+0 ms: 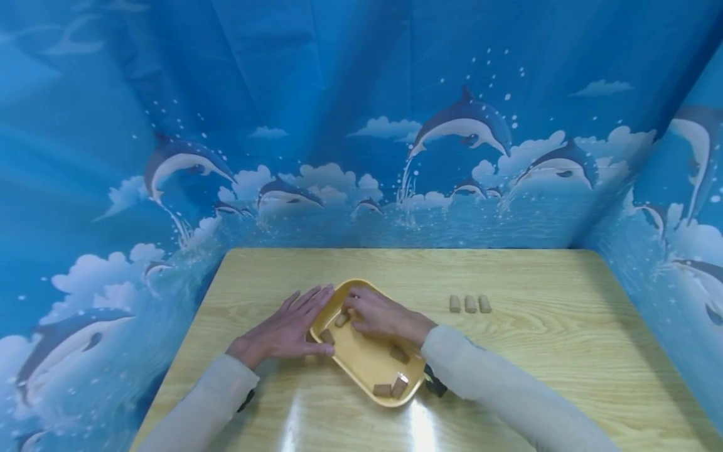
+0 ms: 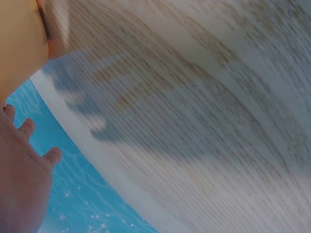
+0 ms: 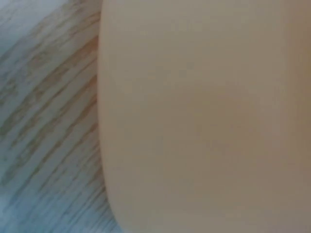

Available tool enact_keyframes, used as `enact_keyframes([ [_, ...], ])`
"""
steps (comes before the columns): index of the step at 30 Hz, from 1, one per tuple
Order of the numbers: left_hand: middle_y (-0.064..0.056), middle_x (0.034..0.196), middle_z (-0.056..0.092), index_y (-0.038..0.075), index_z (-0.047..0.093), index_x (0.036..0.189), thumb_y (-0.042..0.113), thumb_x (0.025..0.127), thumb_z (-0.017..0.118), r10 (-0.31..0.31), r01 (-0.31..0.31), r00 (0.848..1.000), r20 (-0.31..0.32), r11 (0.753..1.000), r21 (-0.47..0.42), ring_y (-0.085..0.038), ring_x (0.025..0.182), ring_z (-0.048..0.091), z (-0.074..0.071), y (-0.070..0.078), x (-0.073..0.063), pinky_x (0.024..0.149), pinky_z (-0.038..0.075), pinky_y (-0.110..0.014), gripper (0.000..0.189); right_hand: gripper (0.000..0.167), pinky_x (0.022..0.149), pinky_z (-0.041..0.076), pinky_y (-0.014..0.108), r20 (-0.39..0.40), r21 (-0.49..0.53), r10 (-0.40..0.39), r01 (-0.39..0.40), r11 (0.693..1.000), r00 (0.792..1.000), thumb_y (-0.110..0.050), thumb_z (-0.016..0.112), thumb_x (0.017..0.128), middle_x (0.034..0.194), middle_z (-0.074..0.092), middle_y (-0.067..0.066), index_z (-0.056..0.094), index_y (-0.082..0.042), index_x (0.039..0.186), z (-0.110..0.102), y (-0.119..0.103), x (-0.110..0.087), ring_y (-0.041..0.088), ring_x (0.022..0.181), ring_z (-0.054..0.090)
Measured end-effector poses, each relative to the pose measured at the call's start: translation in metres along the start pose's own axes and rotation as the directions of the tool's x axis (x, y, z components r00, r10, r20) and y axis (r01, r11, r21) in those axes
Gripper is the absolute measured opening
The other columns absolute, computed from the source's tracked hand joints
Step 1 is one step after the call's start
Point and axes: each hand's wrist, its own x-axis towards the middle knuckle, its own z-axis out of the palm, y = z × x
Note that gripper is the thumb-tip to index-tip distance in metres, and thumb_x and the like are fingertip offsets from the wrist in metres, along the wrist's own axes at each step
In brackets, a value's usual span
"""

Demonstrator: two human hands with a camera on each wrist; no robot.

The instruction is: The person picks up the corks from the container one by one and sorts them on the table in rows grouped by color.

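A yellow oblong tray (image 1: 361,376) lies slantwise on the table with several small brown blocks in it. My left hand (image 1: 288,329) rests at the tray's left rim, fingers straight and thumb spread. In the left wrist view part of this hand (image 2: 24,174) shows beside the tray wall (image 2: 22,43). Inside the tray's far end is my right hand (image 1: 381,314), its fingers bent down close to one block (image 1: 341,319); whether they pinch anything is hidden. Another block (image 1: 326,337) lies near the left thumb. The right wrist view shows mostly the blurred tray wall (image 3: 194,116).
Three similar blocks (image 1: 470,304) stand in a short row on the wood-grain table (image 1: 553,326), right of the tray. More blocks (image 1: 399,355) lie toward the tray's near end. A blue dolphin-print curtain (image 1: 339,125) surrounds the table's back and sides.
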Motion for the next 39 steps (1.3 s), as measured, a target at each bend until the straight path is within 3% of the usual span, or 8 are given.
enact_keyframes([
  [6, 0.003, 0.186, 0.002, 0.024, 0.002, 0.178, 0.075, 0.096, 0.067, 0.006, -0.006, 1.0, -0.003, 1.0, 0.001, -0.032, 0.172, 0.008, 0.0, 0.0, 0.0, 0.138, 0.01, -0.063, 0.116, 0.027, 0.112, 0.056, 0.037, 0.008, -0.009, -0.017, 0.017, 1.0, 1.0, -0.006, 0.073, 0.097, 0.125, 0.073, 0.003, 0.078, -0.016, 0.122, 0.0, -0.001, -0.001, 0.021, 0.119, 0.067],
  [14, 0.003, 0.186, 0.002, 0.025, 0.002, 0.178, 0.074, 0.096, 0.068, -0.002, 0.002, 1.0, -0.003, 1.0, -0.002, -0.032, 0.172, 0.008, 0.0, -0.001, -0.001, 0.138, 0.01, -0.063, 0.116, 0.044, 0.114, 0.055, 0.036, 0.02, -0.058, -0.069, 0.07, 0.996, 0.997, -0.001, 0.072, 0.096, 0.135, 0.069, 0.005, 0.074, -0.015, 0.137, -0.001, -0.002, -0.005, 0.022, 0.124, 0.067],
  [18, 0.003, 0.186, 0.003, 0.024, 0.003, 0.178, 0.075, 0.096, 0.067, -0.007, 0.007, 1.0, -0.002, 1.0, -0.003, -0.032, 0.172, 0.008, 0.001, -0.001, 0.0, 0.138, 0.01, -0.064, 0.116, 0.033, 0.108, 0.057, 0.034, 0.016, -0.084, -0.068, 0.069, 0.994, 0.998, -0.005, 0.07, 0.102, 0.126, 0.07, 0.004, 0.077, -0.013, 0.133, 0.001, -0.004, -0.005, 0.02, 0.115, 0.067],
  [21, 0.004, 0.186, 0.002, 0.024, 0.003, 0.178, 0.075, 0.096, 0.067, -0.006, 0.006, 1.0, -0.001, 1.0, -0.002, -0.031, 0.172, 0.008, 0.001, -0.001, 0.0, 0.138, 0.01, -0.063, 0.116, 0.026, 0.104, 0.059, 0.033, 0.01, -0.104, -0.042, 0.043, 0.994, 0.999, -0.011, 0.068, 0.105, 0.122, 0.071, 0.004, 0.077, -0.011, 0.13, 0.004, -0.005, -0.005, 0.02, 0.11, 0.068],
  [25, 0.004, 0.186, 0.001, 0.026, 0.001, 0.178, 0.076, 0.096, 0.066, -0.009, 0.009, 1.0, 0.004, 1.0, 0.001, -0.031, 0.172, 0.007, 0.0, 0.0, 0.0, 0.138, 0.01, -0.063, 0.116, 0.029, 0.098, 0.061, 0.03, -0.027, -0.1, 0.036, -0.038, 0.994, 0.999, -0.014, 0.07, 0.104, 0.124, 0.072, 0.005, 0.074, -0.009, 0.133, 0.005, -0.006, -0.006, 0.018, 0.108, 0.069],
  [28, 0.005, 0.186, 0.001, 0.026, 0.0, 0.178, 0.075, 0.096, 0.067, -0.009, 0.009, 1.0, 0.007, 1.0, -0.002, -0.031, 0.172, 0.007, 0.0, 0.0, 0.0, 0.138, 0.009, -0.063, 0.116, 0.025, 0.083, 0.063, 0.025, -0.081, -0.101, 0.097, -0.105, 0.989, 0.992, -0.019, 0.074, 0.103, 0.116, 0.071, 0.007, 0.074, -0.006, 0.124, 0.004, -0.009, -0.006, 0.016, 0.096, 0.068],
  [33, 0.005, 0.186, 0.0, 0.026, 0.0, 0.178, 0.075, 0.096, 0.067, -0.009, 0.009, 1.0, 0.011, 1.0, -0.005, -0.03, 0.172, 0.007, -0.002, 0.001, 0.0, 0.139, 0.008, -0.062, 0.117, 0.028, 0.062, 0.054, 0.019, -0.111, -0.128, 0.158, -0.171, 0.977, 0.981, -0.03, 0.076, 0.104, 0.099, 0.068, 0.007, 0.079, -0.004, 0.111, 0.006, -0.014, -0.007, 0.012, 0.078, 0.059],
  [39, 0.006, 0.186, 0.0, 0.026, 0.001, 0.178, 0.075, 0.095, 0.067, -0.023, 0.023, 1.0, 0.016, 1.0, -0.017, -0.03, 0.173, 0.006, -0.002, 0.001, 0.0, 0.139, 0.008, -0.062, 0.117, 0.025, 0.059, 0.051, 0.019, -0.137, -0.155, 0.165, -0.185, 0.97, 0.977, -0.032, 0.075, 0.104, 0.092, 0.066, 0.005, 0.074, -0.006, 0.105, 0.011, -0.014, -0.006, 0.011, 0.073, 0.056],
])
